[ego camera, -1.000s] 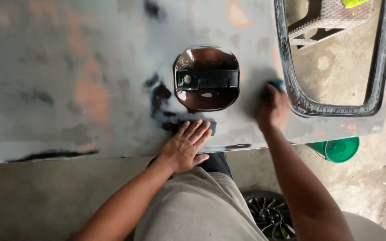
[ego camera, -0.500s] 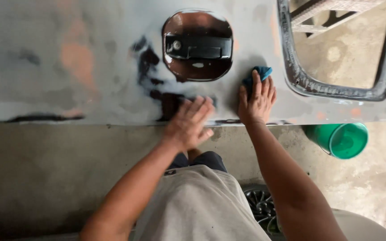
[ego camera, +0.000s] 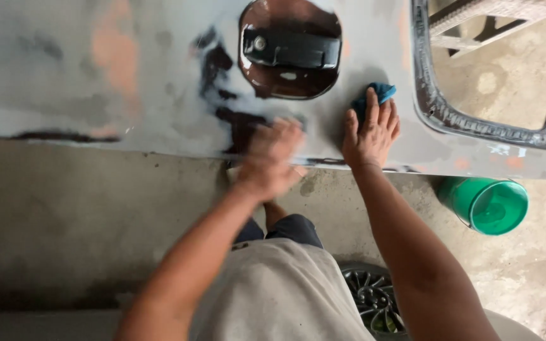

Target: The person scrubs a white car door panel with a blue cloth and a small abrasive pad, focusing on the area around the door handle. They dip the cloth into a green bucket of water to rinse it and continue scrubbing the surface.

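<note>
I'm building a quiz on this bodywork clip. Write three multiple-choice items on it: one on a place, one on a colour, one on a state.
1. Where does the blue sanding pad lie?
A. In the bucket
B. Under the right hand's fingertips, on the grey car door panel
C. On the floor

2. What colour is the bucket?
A. Green
B. Red
C. White

3. How does the left hand appear?
A. Sharp, closed round a tool
B. Hidden behind the panel
C. Motion-blurred, flat over the panel's lower edge

Answers:
1 B: the right hand presses the pad to the car door panel, beside the recessed door handle.
2 A: it stands green on the concrete floor.
3 C: its outline is smeared and nothing shows in its grip.
</note>
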